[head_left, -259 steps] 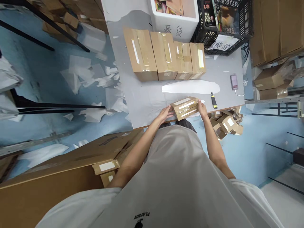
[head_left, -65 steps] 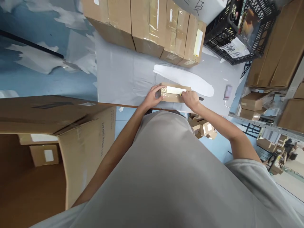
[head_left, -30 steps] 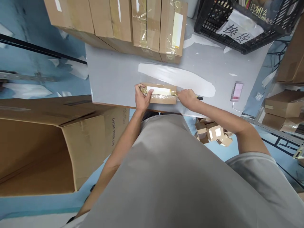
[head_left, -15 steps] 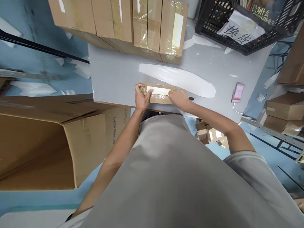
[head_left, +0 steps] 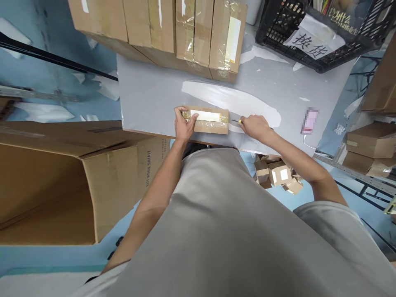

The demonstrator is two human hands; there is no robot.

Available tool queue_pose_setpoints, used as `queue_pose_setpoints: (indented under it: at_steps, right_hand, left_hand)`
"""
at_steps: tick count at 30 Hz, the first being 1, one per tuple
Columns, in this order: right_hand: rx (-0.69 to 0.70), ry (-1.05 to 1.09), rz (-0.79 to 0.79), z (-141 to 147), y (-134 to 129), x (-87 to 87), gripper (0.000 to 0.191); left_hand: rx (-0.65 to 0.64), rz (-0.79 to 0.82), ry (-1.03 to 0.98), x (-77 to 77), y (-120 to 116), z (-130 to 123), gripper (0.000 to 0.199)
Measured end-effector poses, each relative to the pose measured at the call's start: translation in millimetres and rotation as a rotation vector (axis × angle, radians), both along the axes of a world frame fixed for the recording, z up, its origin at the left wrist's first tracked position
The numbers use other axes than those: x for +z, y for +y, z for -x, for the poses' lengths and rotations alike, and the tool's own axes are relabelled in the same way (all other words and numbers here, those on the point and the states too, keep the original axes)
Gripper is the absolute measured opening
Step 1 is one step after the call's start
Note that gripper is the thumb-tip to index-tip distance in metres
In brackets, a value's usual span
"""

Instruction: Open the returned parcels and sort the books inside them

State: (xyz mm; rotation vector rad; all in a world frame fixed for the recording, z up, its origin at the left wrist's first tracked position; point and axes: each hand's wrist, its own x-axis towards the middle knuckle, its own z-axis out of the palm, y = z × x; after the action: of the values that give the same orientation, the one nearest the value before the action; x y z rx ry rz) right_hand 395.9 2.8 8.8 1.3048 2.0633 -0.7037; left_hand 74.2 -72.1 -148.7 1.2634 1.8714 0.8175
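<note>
A small cardboard box (head_left: 213, 127) with clear tape and a white label lies near the front edge of the grey table (head_left: 145, 99). My left hand (head_left: 185, 125) grips its left end, thumb on top and fingers round the far side. Just right of the box, my right hand (head_left: 255, 126) is closed around a utility knife (head_left: 239, 121). The knife's yellow front and thin blade point left at the box, a small gap apart from it. Most of its handle is hidden in my fist.
Taped cartons (head_left: 193, 37) stand in a row along the table's back. A black crate (head_left: 309, 41) with books sits at the back right, a phone (head_left: 309, 120) on a cable at the right. White paper (head_left: 229, 97) lies behind the box. A big open carton (head_left: 117, 194) stands left.
My right hand has moved right with the utility knife, off the box's right end, so the blade now shows. My left hand still holds the box in nearly the same place.
</note>
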Motion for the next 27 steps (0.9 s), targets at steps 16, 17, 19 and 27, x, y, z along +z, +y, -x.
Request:
queue_pose_setpoints:
  at_steps: [16, 17, 19, 27]
  right_hand:
    - [-1.288, 0.943, 0.175, 78, -63, -104.7, 0.048]
    - [-1.300, 0.954, 0.174, 85, -64, -100.7, 0.048]
    - [-1.315, 0.959, 0.161, 96, -65, -92.3, 0.047]
    - [-1.293, 0.825, -0.030, 136, -71, -52.6, 0.051]
  left_hand:
    - [0.151, 0.052, -0.012, -11.8, -2, 85, 0.081]
    - [0.162, 0.059, -0.012, -13.7, -1, 88, 0.079]
    - [0.173, 0.068, -0.028, -18.1, 0, 94, 0.074]
    - [0.124, 0.114, -0.207, -41.2, 7, 99, 0.070]
